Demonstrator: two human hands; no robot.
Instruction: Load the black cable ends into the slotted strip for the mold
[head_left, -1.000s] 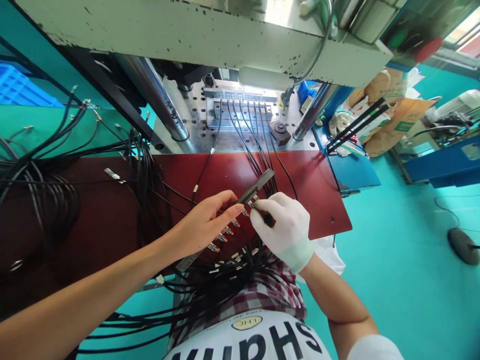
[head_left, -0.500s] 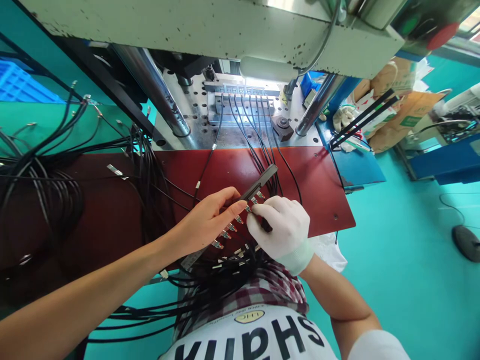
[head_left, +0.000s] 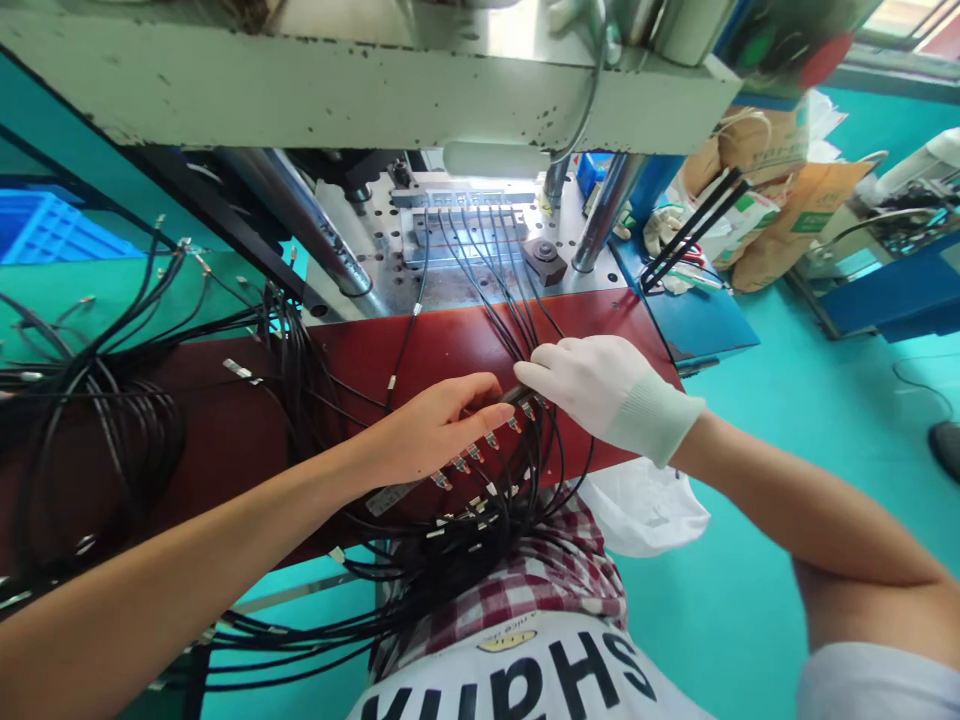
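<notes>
On the red bench, bare left hand (head_left: 431,425) and gloved right hand (head_left: 592,385) pinching connector strip (head_left: 480,450) between them.

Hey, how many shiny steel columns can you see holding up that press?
2. The left column slants up beside the perforated plate. The right column stands at the plate's other side, near the blue bench. Rear columns may be hidden.
</notes>
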